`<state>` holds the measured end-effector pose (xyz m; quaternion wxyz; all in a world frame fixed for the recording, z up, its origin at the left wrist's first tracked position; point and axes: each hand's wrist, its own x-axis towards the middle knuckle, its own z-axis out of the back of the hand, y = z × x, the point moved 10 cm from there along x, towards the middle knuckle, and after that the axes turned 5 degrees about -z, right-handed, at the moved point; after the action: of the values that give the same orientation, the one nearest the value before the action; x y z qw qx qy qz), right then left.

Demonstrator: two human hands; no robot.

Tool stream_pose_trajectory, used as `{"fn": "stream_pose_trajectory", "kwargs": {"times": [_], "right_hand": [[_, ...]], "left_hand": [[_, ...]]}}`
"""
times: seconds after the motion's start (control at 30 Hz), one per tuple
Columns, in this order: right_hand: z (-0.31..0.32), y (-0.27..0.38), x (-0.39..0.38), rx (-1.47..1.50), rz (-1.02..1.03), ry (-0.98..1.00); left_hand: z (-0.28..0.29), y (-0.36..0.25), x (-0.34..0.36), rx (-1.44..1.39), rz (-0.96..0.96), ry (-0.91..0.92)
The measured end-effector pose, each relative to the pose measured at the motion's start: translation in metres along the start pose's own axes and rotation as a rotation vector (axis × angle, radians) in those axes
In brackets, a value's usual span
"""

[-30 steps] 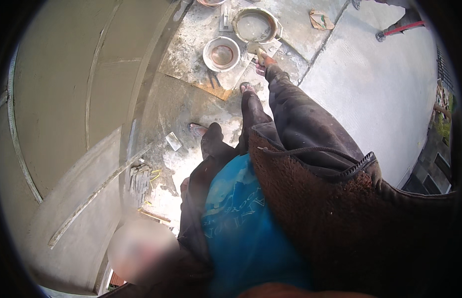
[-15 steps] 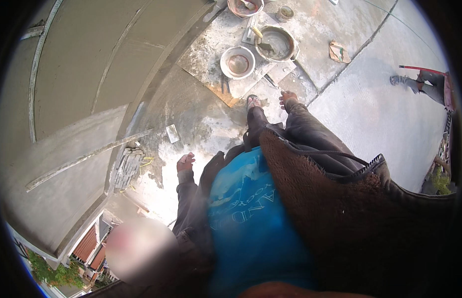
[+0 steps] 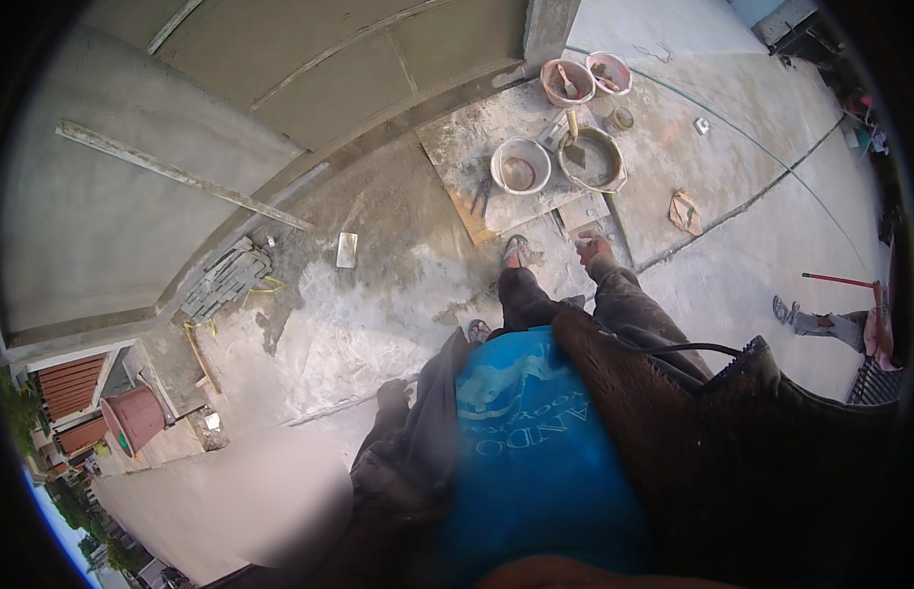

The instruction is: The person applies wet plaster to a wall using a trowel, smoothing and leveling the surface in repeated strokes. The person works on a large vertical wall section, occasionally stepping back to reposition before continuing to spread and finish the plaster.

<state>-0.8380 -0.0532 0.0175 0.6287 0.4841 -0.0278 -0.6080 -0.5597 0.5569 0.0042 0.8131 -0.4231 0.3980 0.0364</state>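
My right hand (image 3: 592, 247) hangs in front of me with its fingers partly apart, and I see nothing in it. It is nearest the edge of a stained board (image 3: 447, 157) on the ground. On that board stand a white bucket (image 3: 521, 167) and a wider bucket (image 3: 614, 177) holding grey mortar. A trowel (image 3: 575, 152) rests at the wider bucket's rim. My left hand (image 3: 393, 395) hangs low beside my body, dark and small; its fingers do not show clearly. My sandalled foot (image 3: 516, 248) is just short of the board.
Two pinkish buckets (image 3: 567, 82) stand farther back. A torn paper bag (image 3: 684, 212) lies to the right, near a long hose (image 3: 771, 162). Stacked grey strips (image 3: 226, 280) and a straight batten (image 3: 172, 172) are at the left. Another person (image 3: 840, 324) stands far right with a red pole.
My view has turned, so the buckets sit lower and farther right in it. My left hand has dropped back closer to my body. More of the pinkish buckets shows.
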Motion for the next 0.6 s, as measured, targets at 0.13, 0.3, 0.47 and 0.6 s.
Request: {"fn": "stream_pose_trajectory", "kwargs": {"times": [0.13, 0.3, 0.47, 0.6], "right_hand": [[-0.013, -0.020, -0.061, -0.315, 0.104, -0.096], [-0.007, -0.171, -0.112, -0.381, -0.143, 0.118], [0.027, -0.220, -0.145, -0.201, -0.349, 0.157], [0.029, -0.185, -0.145, -0.395, -0.211, 0.191]], "left_hand": [[0.002, 0.059, -0.024, 0.090, 0.048, 0.044], [-0.012, 0.064, -0.031, 0.008, 0.090, 0.046], [-0.009, 0.051, -0.016, 0.001, -0.035, -0.120], [-0.023, 0.039, -0.038, -0.154, -0.004, -0.093]]}}
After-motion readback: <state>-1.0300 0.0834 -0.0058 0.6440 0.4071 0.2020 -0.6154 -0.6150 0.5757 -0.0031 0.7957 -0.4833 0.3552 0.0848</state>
